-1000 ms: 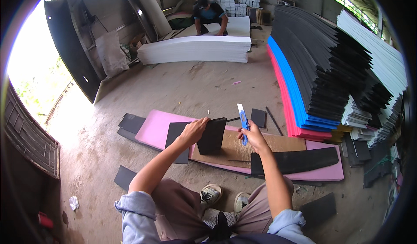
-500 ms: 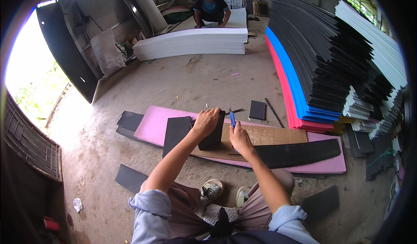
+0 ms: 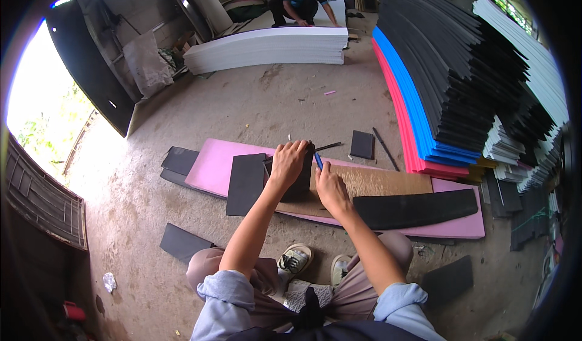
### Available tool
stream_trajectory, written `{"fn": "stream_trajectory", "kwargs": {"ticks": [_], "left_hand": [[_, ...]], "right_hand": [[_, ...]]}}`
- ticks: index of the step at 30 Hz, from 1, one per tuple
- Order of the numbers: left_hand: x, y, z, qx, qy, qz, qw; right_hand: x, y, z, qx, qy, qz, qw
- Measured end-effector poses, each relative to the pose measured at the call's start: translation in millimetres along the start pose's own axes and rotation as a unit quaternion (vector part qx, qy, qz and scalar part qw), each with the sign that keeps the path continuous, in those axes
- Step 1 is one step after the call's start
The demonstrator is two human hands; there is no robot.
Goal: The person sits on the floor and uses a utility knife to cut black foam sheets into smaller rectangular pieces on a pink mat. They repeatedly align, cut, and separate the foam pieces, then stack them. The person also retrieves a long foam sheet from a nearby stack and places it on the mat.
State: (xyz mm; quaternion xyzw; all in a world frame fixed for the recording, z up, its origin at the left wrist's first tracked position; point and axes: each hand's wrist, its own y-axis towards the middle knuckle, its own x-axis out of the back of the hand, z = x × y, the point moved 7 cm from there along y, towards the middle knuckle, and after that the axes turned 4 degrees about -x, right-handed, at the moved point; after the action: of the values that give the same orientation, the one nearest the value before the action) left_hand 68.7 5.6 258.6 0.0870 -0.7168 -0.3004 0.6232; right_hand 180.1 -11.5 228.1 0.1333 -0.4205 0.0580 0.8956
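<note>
Left hand (image 3: 289,162) grips the block (image 3: 302,182) up top; right hand (image 3: 331,189), fingers wrapped round the knife (image 3: 318,160), is just beside it!

Stained concrete floor (image 3: 242,107), dim grey wall (image 3: 136,7), barred metal panel (image 3: 45,192), bright daylight (image 3: 39,92) at left.

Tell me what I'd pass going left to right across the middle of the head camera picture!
Barred metal panel, flat black sheet, left hand, right hand, small black rectangle, tall stack of black sheets.
</note>
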Motion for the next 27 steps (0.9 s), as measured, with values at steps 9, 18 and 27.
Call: {"fn": "stream_trajectory", "kwargs": {"ticks": [9,18,27], "left_hand": [[-7,-1,4,-0.026,0.031,-0.011,0.999],[-8,-3,-5,-0.036,0.022,-0.019,0.999],[-6,-6,6,-0.014,0.031,-0.008,0.999]], "right_hand": [[2,4,9,-0.003,-0.047,0.002,0.999],[-10,21,0,-0.029,-0.027,0.074,0.996],[-22,10,-4,-0.074,-0.021,0.136,0.988]]}}
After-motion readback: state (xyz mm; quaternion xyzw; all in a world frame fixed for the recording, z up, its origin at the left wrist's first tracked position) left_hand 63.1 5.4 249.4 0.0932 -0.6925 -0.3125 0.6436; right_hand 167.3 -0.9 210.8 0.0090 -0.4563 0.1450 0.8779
